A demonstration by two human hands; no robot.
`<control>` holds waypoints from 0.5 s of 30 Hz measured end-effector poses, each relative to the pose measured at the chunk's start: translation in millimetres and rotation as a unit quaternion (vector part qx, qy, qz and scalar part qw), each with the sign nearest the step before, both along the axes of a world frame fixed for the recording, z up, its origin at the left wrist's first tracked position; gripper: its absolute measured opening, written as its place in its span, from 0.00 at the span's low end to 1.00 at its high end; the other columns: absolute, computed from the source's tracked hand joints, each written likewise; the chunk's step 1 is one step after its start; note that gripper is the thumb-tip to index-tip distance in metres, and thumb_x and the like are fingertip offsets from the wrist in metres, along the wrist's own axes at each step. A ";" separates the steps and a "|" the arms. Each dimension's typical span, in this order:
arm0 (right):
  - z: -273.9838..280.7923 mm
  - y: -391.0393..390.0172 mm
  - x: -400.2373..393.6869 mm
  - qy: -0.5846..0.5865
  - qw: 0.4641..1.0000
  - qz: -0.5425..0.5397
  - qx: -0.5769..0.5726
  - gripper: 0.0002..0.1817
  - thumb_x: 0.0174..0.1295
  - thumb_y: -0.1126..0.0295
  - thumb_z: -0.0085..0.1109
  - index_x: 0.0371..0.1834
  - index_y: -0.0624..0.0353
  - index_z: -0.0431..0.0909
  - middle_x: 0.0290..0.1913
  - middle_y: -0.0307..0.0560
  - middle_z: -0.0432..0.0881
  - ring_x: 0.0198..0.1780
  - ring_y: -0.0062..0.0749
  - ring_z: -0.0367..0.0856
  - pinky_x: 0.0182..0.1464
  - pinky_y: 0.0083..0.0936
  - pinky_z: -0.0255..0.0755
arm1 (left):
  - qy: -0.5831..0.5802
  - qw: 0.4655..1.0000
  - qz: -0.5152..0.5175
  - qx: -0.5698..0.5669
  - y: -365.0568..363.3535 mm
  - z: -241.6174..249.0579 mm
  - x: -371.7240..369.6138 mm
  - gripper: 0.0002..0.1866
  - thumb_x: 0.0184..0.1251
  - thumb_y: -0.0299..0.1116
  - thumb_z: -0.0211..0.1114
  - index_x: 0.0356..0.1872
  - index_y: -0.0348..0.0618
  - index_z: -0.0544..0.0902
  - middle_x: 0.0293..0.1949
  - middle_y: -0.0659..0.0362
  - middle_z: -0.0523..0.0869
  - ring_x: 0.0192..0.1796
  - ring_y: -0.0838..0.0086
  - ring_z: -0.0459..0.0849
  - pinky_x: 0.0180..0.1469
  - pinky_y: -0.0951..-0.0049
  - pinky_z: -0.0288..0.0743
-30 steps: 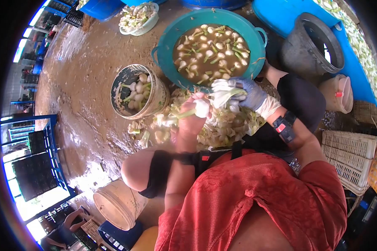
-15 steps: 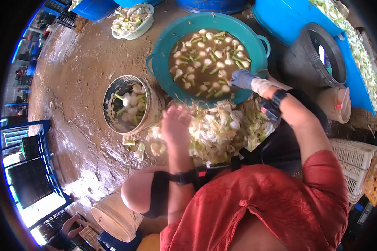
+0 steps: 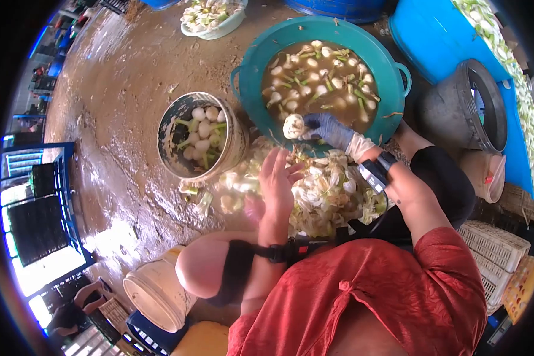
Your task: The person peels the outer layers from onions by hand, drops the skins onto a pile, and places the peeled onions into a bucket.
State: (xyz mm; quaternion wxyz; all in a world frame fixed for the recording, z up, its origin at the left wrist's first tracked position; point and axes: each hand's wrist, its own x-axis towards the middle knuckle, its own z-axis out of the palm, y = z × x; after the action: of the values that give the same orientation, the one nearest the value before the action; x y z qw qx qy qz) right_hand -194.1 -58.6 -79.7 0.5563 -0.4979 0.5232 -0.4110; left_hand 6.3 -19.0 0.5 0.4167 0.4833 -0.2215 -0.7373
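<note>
My right hand [image 3: 332, 132], in a blue-grey glove, grips a garlic bulb [image 3: 293, 126] at the near rim of a large green tub [image 3: 246, 98]. Brown water in the tub holds many floating white garlic bulbs with green stems. My left hand [image 3: 277, 178] is bare, its fingers apart and holding nothing, just left of the gloved hand and above a heap of garlic peelings [image 3: 323, 204]. To its left stands a grimy bucket [image 3: 238, 142] partly filled with cleaned bulbs [image 3: 203, 130].
A pale bowl of peelings [image 3: 213, 24] sits at the back. On the right are a blue container [image 3: 436, 44], a black tub [image 3: 445, 115] and stacked white crates [image 3: 492, 252]. A cream bucket [image 3: 157, 293] lies near my left knee. The floor [image 3: 118, 113] is wet and muddy.
My right hand has come up from the water toward the left with a garlic bulb in it. My left hand has shifted right, nearer to it. The view has turned slightly.
</note>
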 end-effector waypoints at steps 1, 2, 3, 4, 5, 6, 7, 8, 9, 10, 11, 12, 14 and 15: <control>3.3 7.5 9.0 -0.071 0.997 0.012 -0.003 0.18 0.49 0.75 0.68 0.45 0.65 0.78 0.40 0.43 0.84 0.40 0.24 0.78 0.46 0.25 0.74 | 0.012 1.000 0.017 0.008 -0.3 7.3 -3.0 0.19 0.67 0.34 0.59 0.55 0.39 0.70 0.47 0.52 0.80 0.37 0.63 0.84 0.33 0.73 0.79; 7.0 15.2 17.8 -0.141 0.990 0.023 -0.005 0.18 0.50 0.74 0.67 0.46 0.64 0.78 0.41 0.44 0.84 0.41 0.23 0.78 0.48 0.24 0.73 | 0.024 0.999 0.033 0.015 -0.5 12.4 -3.2 0.18 0.67 0.33 0.59 0.55 0.39 0.70 0.47 0.52 0.80 0.37 0.62 0.84 0.34 0.72 0.80; 30.0 24.2 25.5 -0.049 0.996 0.045 -0.053 0.18 0.53 0.76 0.65 0.49 0.64 0.77 0.43 0.45 0.83 0.44 0.24 0.79 0.50 0.24 0.73 | 0.116 0.993 0.011 -0.023 -0.2 13.0 0.5 0.17 0.67 0.29 0.57 0.56 0.39 0.69 0.47 0.53 0.80 0.37 0.63 0.84 0.36 0.71 0.80; 41.7 31.1 32.6 -0.048 0.996 0.049 -0.056 0.18 0.53 0.76 0.65 0.49 0.64 0.77 0.43 0.45 0.83 0.44 0.24 0.79 0.50 0.24 0.73 | 0.117 0.993 0.015 -0.026 0.0 9.8 3.2 0.17 0.67 0.29 0.57 0.56 0.39 0.69 0.47 0.53 0.80 0.37 0.63 0.84 0.36 0.71 0.80; 51.0 37.5 38.7 0.061 0.989 0.052 -0.123 0.18 0.55 0.76 0.62 0.50 0.64 0.76 0.44 0.46 0.83 0.44 0.24 0.79 0.49 0.23 0.74 | 0.123 0.990 0.003 -0.068 0.2 5.1 5.2 0.21 0.67 0.28 0.56 0.59 0.34 0.65 0.49 0.51 0.78 0.38 0.63 0.84 0.36 0.72 0.80; 56.5 42.2 42.2 0.169 0.966 0.053 -0.187 0.18 0.57 0.77 0.60 0.52 0.64 0.75 0.45 0.47 0.82 0.45 0.24 0.79 0.49 0.23 0.74 | 0.130 0.985 -0.010 -0.109 0.6 5.6 5.6 0.25 0.67 0.28 0.54 0.62 0.30 0.62 0.50 0.49 0.77 0.38 0.63 0.83 0.36 0.74 0.79; 60.5 45.5 43.3 0.144 0.977 0.049 -0.150 0.18 0.59 0.76 0.58 0.54 0.63 0.73 0.45 0.49 0.82 0.47 0.26 0.79 0.49 0.23 0.74 | 0.151 0.981 0.020 -0.116 3.2 6.1 5.3 0.19 0.64 0.22 0.56 0.57 0.36 0.69 0.47 0.53 0.79 0.43 0.67 0.83 0.43 0.68 0.81; 66.0 49.5 43.0 0.146 0.976 0.049 -0.153 0.18 0.59 0.76 0.58 0.54 0.63 0.73 0.45 0.49 0.82 0.47 0.26 0.79 0.49 0.23 0.74 | 0.154 0.981 0.020 -0.119 5.9 7.1 6.5 0.19 0.64 0.22 0.56 0.57 0.36 0.69 0.47 0.53 0.79 0.43 0.67 0.83 0.43 0.68 0.81; 73.2 52.5 41.6 0.108 0.984 0.007 -0.145 0.19 0.58 0.75 0.59 0.54 0.62 0.74 0.45 0.50 0.82 0.48 0.26 0.80 0.50 0.24 0.74 | 0.121 0.982 0.023 -0.144 7.3 9.9 6.8 0.19 0.64 0.20 0.56 0.57 0.36 0.69 0.47 0.54 0.79 0.43 0.68 0.82 0.44 0.68 0.81; 79.5 55.8 40.2 0.069 0.988 -0.036 -0.137 0.19 0.58 0.74 0.59 0.54 0.62 0.74 0.44 0.51 0.82 0.48 0.27 0.80 0.50 0.25 0.74 | 0.090 0.981 0.026 -0.168 9.5 13.0 7.1 0.20 0.63 0.19 0.55 0.57 0.35 0.69 0.47 0.54 0.80 0.44 0.69 0.82 0.44 0.68 0.81; 84.1 58.0 39.9 0.056 0.986 -0.051 -0.148 0.17 0.57 0.74 0.61 0.50 0.62 0.76 0.42 0.52 0.82 0.45 0.30 0.82 0.48 0.25 0.75 | 0.065 0.983 0.021 -0.172 12.8 15.9 8.4 0.21 0.60 0.17 0.57 0.56 0.34 0.70 0.45 0.55 0.80 0.42 0.72 0.82 0.42 0.71 0.81; 90.7 61.6 41.5 0.060 0.985 -0.054 -0.150 0.17 0.57 0.74 0.61 0.50 0.62 0.76 0.42 0.52 0.82 0.45 0.30 0.82 0.48 0.25 0.75 | 0.070 0.982 0.018 -0.174 15.1 16.7 9.0 0.21 0.60 0.17 0.57 0.56 0.34 0.70 0.45 0.55 0.80 0.42 0.72 0.82 0.42 0.71 0.81; 102.4 68.4 45.8 0.148 0.964 -0.058 -0.214 0.14 0.55 0.73 0.63 0.44 0.63 0.78 0.39 0.51 0.82 0.39 0.36 0.83 0.43 0.28 0.76 | -0.055 0.976 -0.010 -0.212 19.0 14.6 8.8 0.23 0.56 0.17 0.59 0.55 0.33 0.71 0.44 0.55 0.80 0.40 0.74 0.81 0.40 0.74 0.80; 113.7 70.6 49.6 0.275 0.914 -0.075 -0.289 0.10 0.53 0.69 0.63 0.36 0.62 0.79 0.32 0.51 0.82 0.34 0.45 0.81 0.37 0.34 0.75 | -0.046 0.974 -0.010 -0.223 21.1 12.8 8.0 0.24 0.53 0.17 0.61 0.55 0.33 0.72 0.42 0.56 0.81 0.37 0.76 0.81 0.37 0.78 0.78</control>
State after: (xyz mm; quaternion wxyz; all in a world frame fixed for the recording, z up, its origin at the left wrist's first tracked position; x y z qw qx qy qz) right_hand -144.5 11.9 34.0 0.1899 -0.6894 0.5501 -0.4313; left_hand 14.3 2.2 13.3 0.4963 0.4093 -0.4035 -0.6506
